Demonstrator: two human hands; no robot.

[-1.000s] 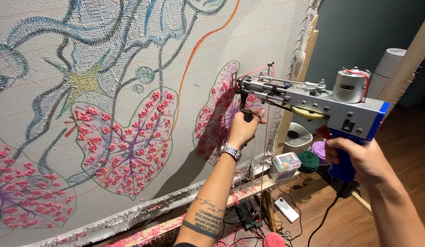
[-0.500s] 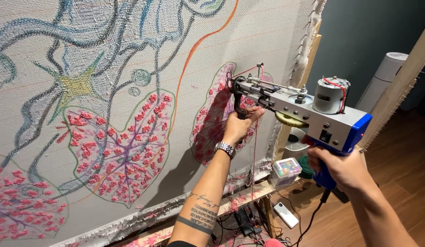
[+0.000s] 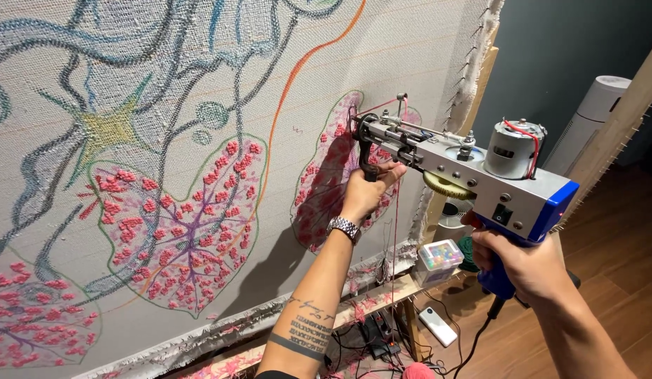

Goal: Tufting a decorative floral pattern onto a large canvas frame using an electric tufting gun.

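A tufting gun (image 3: 480,179), grey metal with a blue rear and a silver motor on top, is pressed nose-first against a stretched backing cloth (image 3: 164,84). My left hand (image 3: 367,195) grips the gun's black front handle, a metal watch on its wrist. My right hand (image 3: 526,263) holds the blue rear grip below the body. The needle end touches a pink leaf shape (image 3: 333,175) outlined in green on the cloth. A strand of pink yarn (image 3: 394,231) runs from the gun's guide down toward the floor.
Other tufted pink and purple leaves (image 3: 178,224) and blue-grey lines cover the cloth on its wooden frame (image 3: 473,98). A clear box of coloured bits (image 3: 440,256), a white phone-like device (image 3: 438,326), cables and a white cylinder (image 3: 589,119) sit lower right.
The gun and both hands have shifted slightly left and up along the pink leaf, staying against the cloth. My grip on both handles is unchanged.
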